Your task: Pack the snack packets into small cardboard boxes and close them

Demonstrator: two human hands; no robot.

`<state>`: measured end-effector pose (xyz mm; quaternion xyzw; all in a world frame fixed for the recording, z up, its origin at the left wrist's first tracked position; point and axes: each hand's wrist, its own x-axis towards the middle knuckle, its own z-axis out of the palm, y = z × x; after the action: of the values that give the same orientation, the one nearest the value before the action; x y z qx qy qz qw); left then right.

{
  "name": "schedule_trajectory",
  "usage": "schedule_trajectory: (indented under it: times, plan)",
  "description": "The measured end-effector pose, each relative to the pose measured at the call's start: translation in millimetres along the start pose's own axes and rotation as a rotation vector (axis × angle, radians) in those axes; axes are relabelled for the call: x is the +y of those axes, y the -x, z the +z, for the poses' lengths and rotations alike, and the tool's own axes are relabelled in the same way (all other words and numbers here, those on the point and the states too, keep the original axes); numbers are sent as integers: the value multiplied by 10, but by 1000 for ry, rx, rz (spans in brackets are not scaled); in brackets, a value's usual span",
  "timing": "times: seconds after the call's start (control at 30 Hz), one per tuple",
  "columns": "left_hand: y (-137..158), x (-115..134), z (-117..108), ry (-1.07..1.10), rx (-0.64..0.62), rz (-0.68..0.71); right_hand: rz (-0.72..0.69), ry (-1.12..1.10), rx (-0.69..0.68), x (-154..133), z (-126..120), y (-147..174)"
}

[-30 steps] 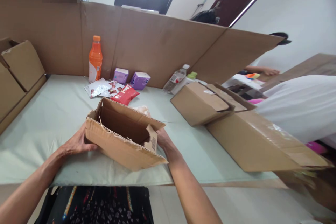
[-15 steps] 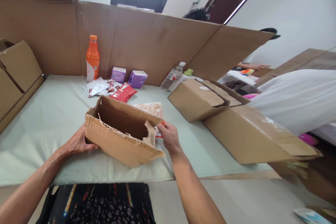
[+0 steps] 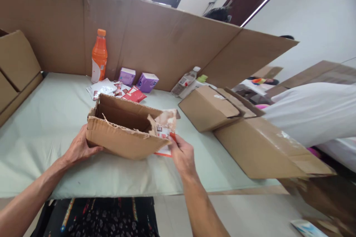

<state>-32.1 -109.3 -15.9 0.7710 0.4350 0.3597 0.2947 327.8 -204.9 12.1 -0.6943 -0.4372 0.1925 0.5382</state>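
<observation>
A small cardboard box (image 3: 125, 144), its top open and its edges torn, is tilted over the pale green tabletop. My left hand (image 3: 80, 146) grips its left end, thumb along the front side. At the box's right end, my right hand (image 3: 182, 152) pinches a flat printed packet (image 3: 164, 139) with red and white markings. The box's torn flap covers part of that packet. Just behind the box lie a red packet (image 3: 135, 94) and several silver-white sachets (image 3: 102, 88).
An orange drink bottle (image 3: 99, 57) and two purple tissue packs (image 3: 147, 82) stand by the cardboard partition (image 3: 155, 37). A clear bottle (image 3: 185, 81) leans there too. Larger cardboard boxes flank the table, one at left (image 3: 20, 61), others at right (image 3: 256, 148).
The box has shifted slightly left and leans differently. More of the packet now shows beside its right end, with my right hand lower. The view has also shifted a little.
</observation>
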Motion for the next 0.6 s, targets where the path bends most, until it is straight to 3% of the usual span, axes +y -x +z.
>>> schedule_trajectory:
  times: [0.17,0.27,0.37,0.43,0.53,0.6]
  plan:
    - [-8,-1,-47,-28,67,-86,-37,-20,-6,-62,360,-307]
    - [-5,-5,-50,-22,73,-106,-19,-44,31,34,323,-374]
    - [0,-18,-33,-12,76,-109,-31,-105,182,27,135,-420]
    - [3,-23,-21,-6,82,-102,-121,-182,350,-127,0,-468]
    - [8,-23,-25,-1,95,-74,-364,-321,581,-539,-121,-554]
    - [15,-22,-41,-2,119,-46,-479,-326,568,-831,-122,-595]
